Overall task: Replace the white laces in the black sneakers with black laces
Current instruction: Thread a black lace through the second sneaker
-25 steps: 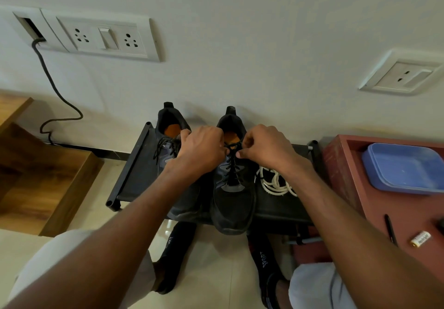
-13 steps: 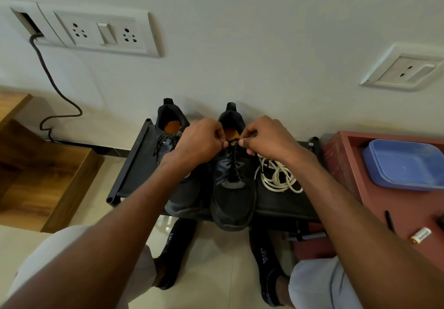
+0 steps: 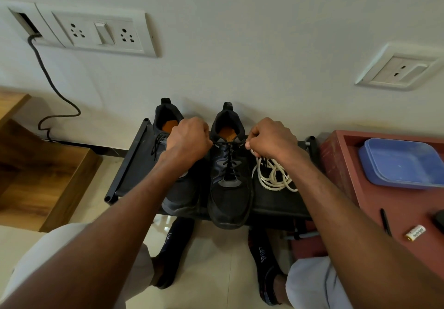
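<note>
Partly hidden: left sneaker [image 3: 179, 188] under left hand [image 3: 188, 140]; toe visible.

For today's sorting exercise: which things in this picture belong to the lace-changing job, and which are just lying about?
Belonging to the job:
left hand
right hand
black lace
right sneaker
left sneaker
white laces

Just lying about:
blue tub
battery
pen
wall sockets

Our two forearms reaching forward side by side, our left hand [image 3: 188, 140] fisted, knuckles up, our right hand [image 3: 271, 138] likewise curled, fingers [image 3: 252, 144] pinching, both wrists level, hands apart
</note>
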Demonstrator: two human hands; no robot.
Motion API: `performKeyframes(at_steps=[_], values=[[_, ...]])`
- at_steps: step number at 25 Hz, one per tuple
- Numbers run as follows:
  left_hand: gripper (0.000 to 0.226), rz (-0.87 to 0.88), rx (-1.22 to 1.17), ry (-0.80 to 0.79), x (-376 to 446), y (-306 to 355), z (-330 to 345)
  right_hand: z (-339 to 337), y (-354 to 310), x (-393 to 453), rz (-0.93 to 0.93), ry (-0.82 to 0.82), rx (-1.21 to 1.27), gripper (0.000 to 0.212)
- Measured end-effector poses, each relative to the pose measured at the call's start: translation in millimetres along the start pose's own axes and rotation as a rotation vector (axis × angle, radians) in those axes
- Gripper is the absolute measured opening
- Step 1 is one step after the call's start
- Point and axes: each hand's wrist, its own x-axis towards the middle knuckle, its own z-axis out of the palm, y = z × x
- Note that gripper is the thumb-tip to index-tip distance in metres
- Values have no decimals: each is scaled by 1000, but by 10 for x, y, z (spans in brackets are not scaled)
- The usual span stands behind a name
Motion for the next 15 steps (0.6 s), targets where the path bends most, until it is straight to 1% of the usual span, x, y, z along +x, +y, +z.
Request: performKeyframes(at_steps=[5, 8, 11, 13, 15], values=[[18, 12, 9, -14, 21, -5, -14, 6, -8, 3, 14, -5, 14, 13], [17, 12, 7, -5, 13, -16, -23, 0, -1, -1, 20, -5, 18, 14], [17, 10, -10, -37, 20, -14, -27, 0, 26, 18, 45, -38, 83, 13], [18, -47, -135, -104, 61, -26, -65, -60, 42, 49, 108, -140, 259, 10], [21, -129, -439, -211, 102, -42, -114, -171, 54, 58, 197, -303, 509, 11]])
